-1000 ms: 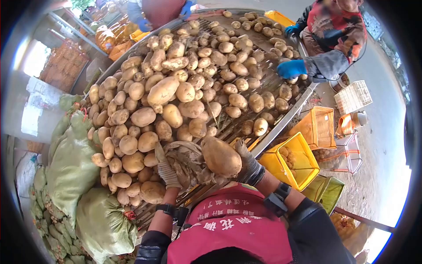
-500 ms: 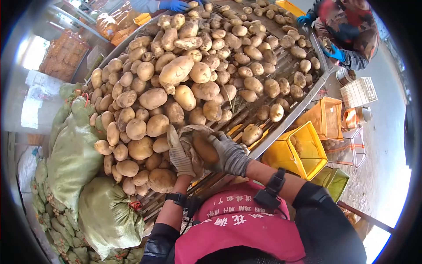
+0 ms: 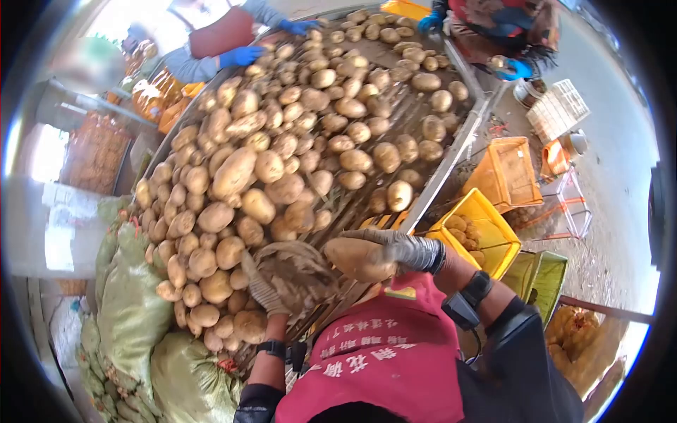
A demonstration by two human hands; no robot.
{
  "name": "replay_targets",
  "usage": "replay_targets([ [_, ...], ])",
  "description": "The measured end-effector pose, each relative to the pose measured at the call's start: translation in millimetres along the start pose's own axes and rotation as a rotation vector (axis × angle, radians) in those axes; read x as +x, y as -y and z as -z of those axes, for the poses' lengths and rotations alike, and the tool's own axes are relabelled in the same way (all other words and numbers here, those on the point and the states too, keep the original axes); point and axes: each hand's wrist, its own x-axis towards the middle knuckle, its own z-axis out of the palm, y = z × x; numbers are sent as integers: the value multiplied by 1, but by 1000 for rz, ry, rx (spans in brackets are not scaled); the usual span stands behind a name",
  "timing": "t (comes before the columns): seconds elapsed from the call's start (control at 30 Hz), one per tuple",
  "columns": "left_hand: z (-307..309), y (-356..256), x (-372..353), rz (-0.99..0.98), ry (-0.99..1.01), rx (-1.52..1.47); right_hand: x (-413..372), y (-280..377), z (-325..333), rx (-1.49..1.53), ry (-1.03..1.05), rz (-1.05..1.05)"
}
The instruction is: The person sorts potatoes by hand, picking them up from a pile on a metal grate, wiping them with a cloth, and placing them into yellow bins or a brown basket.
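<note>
My right hand (image 3: 417,252), in a grey-white knit glove, grips a large brownish potato (image 3: 356,259) in front of my pink apron (image 3: 384,345). To its left, my left hand (image 3: 266,290), gloved too, holds a dirty brown cloth (image 3: 300,271) that hangs spread over its fingers. Potato and cloth are slightly apart. Just beyond both hands, a big heap of potatoes (image 3: 233,173) covers the slatted sorting table (image 3: 352,208); some are smeared with soil.
Yellow (image 3: 504,243) and orange crates (image 3: 504,169) stand right of the table's metal rail (image 3: 448,169). Full green sacks (image 3: 130,289) lean at the left. Across the table are one co-worker's blue gloves (image 3: 241,56); another co-worker's blue-gloved hand (image 3: 518,69) holds a potato at the far right.
My right hand has drawn the potato rightward, away from the cloth. My left hand has shifted left and down with the cloth spreading out. The view has turned, showing more of the co-worker opposite.
</note>
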Motion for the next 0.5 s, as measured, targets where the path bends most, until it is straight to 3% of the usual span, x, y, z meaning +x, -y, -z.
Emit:
replay_targets([
  [0.03,3,0,3,6,8,-44,-12,-1,2,-6,-26,14],
  [0.1,2,-8,3,20,33,-125,-31,-9,13,812,65,84],
  [0.17,10,-7,6,43,70,-196,-40,-15,25,778,-154,210],
  [0.27,9,-18,8,96,135,-302,-62,-36,60,896,-117,196],
  [0.37,6,-31,13,168,207,-400,-81,-24,52,909,-216,278],
  [0.5,10,-49,15,253,256,-484,-93,-31,64,1040,-182,324],
])
